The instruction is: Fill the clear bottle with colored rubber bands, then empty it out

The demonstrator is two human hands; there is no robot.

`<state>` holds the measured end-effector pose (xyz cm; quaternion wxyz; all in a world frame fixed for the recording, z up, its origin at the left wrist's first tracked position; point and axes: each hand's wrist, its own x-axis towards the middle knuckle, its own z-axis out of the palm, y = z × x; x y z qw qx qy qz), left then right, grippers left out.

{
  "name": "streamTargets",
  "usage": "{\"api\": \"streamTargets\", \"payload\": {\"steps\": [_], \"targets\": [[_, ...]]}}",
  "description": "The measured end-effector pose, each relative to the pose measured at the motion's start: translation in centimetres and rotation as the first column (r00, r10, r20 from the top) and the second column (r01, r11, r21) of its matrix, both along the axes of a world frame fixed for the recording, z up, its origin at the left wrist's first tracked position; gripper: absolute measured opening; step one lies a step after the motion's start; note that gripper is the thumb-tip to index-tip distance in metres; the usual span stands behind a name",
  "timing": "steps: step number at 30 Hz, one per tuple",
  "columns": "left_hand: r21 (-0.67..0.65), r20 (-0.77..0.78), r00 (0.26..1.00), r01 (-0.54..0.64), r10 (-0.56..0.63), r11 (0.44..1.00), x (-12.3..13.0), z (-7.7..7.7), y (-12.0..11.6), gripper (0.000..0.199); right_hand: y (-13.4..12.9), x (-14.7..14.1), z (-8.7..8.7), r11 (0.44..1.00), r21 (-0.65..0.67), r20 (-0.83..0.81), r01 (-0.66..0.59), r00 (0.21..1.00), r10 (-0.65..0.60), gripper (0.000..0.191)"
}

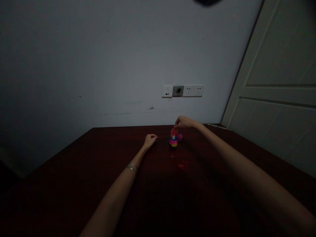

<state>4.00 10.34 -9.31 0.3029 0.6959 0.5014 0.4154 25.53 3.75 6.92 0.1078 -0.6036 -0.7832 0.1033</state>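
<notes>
A small clear jar (pixel 173 138) with red, blue, pink and yellow colours in it and a pale label stands upright on the dark red table (pixel 103 184). My right hand (pixel 182 122) reaches in from the right, its fingers pinched together at the mouth of the jar. Whatever they hold is too small and dim to name. To the left of the jar, apart from it, my left hand (pixel 150 141) rests on the table with its fingers closed. A hint of red shows at its fingertips. Right behind the jar lies a purple-pink object (pixel 180 136), possibly a lid.
Several thin red marks or strips (pixel 182 164) show on the table in front of the jar. The pale wall (pixel 123 65) rises behind the table, with a row of sockets (pixel 183 91). A white door (pixel 276 89) stands at the right.
</notes>
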Motion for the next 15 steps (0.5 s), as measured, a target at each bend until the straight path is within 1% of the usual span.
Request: {"api": "streamTargets", "payload": {"steps": [2,5,8,11,13,15], "targets": [[-0.002,0.001,1.0,-0.001,0.001,1.0,0.0,0.0,0.0,0.022,-0.3,0.1,0.3,1.0,0.002,-0.023,0.012,1.0,-0.012,0.023],[-0.006,-0.001,1.0,-0.004,0.004,1.0,-0.1,0.0,0.1,0.022,-1.0,0.8,0.6,0.999,0.04,-0.068,0.009,0.998,-0.007,0.022],[-0.01,-0.002,1.0,-0.003,0.003,1.0,-0.1,0.0,0.1,0.023,-2.0,1.8,0.2,0.997,0.064,-0.102,-0.031,0.994,0.038,0.02],[-0.004,-0.004,1.0,0.001,-0.001,1.0,0.0,-0.1,0.1,0.024,-3.8,2.8,-1.5,0.995,-0.005,-0.14,-0.097,0.986,0.095,0.019],[-0.001,-0.005,1.0,0.006,-0.006,1.0,0.0,-0.1,0.2,0.024,-5.3,3.3,-3.3,0.987,-0.079,-0.176,-0.143,0.976,0.127,0.02],[-0.001,-0.004,1.0,0.011,-0.011,1.0,-0.1,-0.2,0.2,0.024,-6.8,3.6,-5.3,0.967,-0.187,-0.198,-0.173,0.971,0.135,0.024]]}}
